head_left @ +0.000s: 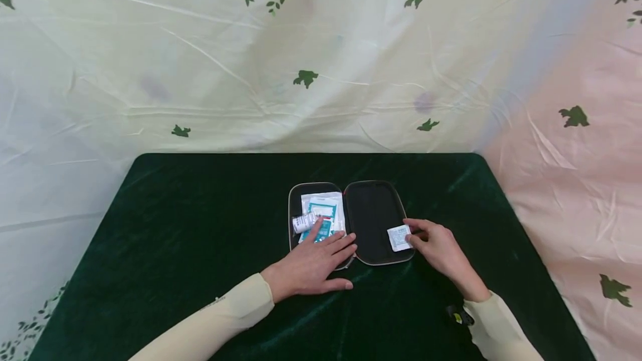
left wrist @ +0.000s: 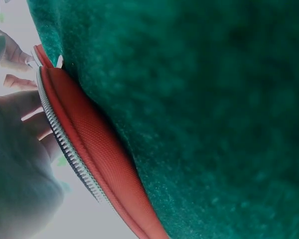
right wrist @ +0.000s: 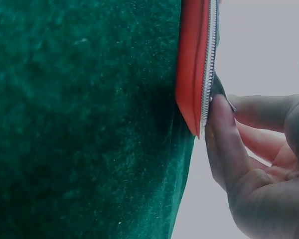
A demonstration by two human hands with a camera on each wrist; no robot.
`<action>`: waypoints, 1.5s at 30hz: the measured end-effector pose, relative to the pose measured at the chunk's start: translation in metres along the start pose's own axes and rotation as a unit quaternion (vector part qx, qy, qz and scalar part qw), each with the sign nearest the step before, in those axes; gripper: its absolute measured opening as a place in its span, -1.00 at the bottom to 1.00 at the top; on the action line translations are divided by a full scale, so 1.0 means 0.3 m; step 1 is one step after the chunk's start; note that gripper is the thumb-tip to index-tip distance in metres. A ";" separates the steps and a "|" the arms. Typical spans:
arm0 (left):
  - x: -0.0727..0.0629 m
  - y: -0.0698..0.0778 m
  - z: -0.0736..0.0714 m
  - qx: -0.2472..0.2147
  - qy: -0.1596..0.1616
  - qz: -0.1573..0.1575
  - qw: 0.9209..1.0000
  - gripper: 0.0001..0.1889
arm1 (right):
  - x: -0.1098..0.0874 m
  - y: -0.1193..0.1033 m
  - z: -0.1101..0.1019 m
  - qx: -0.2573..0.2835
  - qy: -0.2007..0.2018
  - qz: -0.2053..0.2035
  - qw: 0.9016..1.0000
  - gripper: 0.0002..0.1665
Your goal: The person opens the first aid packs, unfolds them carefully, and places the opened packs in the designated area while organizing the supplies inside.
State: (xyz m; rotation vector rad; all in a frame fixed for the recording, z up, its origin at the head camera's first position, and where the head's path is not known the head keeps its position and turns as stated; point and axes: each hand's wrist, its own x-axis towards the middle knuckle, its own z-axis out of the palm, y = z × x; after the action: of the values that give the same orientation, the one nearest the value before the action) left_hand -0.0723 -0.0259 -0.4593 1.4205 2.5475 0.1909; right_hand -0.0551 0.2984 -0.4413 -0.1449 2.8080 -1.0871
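Note:
A zippered case (head_left: 373, 205) lies unfolded on the table, black inside; its red outer shell (left wrist: 92, 137) and zip teeth show in the left wrist view. White and teal packets (head_left: 337, 205) and a small white bottle (head_left: 304, 222) fill its left half. Across the lower part of that half rests my left hand (head_left: 311, 266), fingers spread and nearly straight, touching the contents. At the right half's outer edge, my right hand (head_left: 441, 249) pinches a small white printed sachet (head_left: 398, 237) between thumb and fingers. In the right wrist view, the sachet's edge (right wrist: 226, 97) looks dark beside the case.
Dark green velvety cloth (head_left: 200, 227) covers the table around the case. A pale curtain (head_left: 351, 71) with leaf prints hangs behind and along the sides. By the right sleeve is a small black object (head_left: 460, 315), its kind unclear.

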 end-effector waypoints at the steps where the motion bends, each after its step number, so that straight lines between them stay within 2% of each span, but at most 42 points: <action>1: 0.001 -0.001 0.000 0.000 0.001 0.000 1.000 -0.12 | 0.004 0.001 0.000 -0.002 -0.005 0.000 1.000 -0.53; 14: 0.011 -0.011 0.012 -0.002 0.003 -0.007 1.000 -0.12 | 0.038 -0.009 0.018 -0.005 -0.054 0.001 0.999 -0.52; 24: 0.024 -0.016 0.016 0.002 0.003 -0.013 1.000 -0.13 | 0.058 -0.010 0.041 -0.025 -0.054 -0.017 0.998 -0.54; 30: 0.033 -0.018 0.019 0.003 0.009 -0.011 1.000 -0.14 | 0.067 -0.014 0.051 -0.046 -0.039 -0.023 0.998 -0.56; 38: 0.044 -0.023 0.022 0.002 0.007 -0.011 1.000 -0.14 | 0.083 -0.019 0.076 -0.035 -0.039 -0.013 0.999 -0.56; 45: 0.051 -0.027 0.026 0.001 0.007 -0.016 1.000 -0.14 | 0.096 -0.020 0.078 -0.047 -0.038 -0.014 0.998 -0.58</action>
State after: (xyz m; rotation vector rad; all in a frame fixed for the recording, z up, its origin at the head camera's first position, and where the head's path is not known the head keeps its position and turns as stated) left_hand -0.0846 -0.0171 -0.4707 1.3832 2.5791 0.1940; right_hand -0.0796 0.2745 -0.4568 -0.2311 2.7973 -0.9358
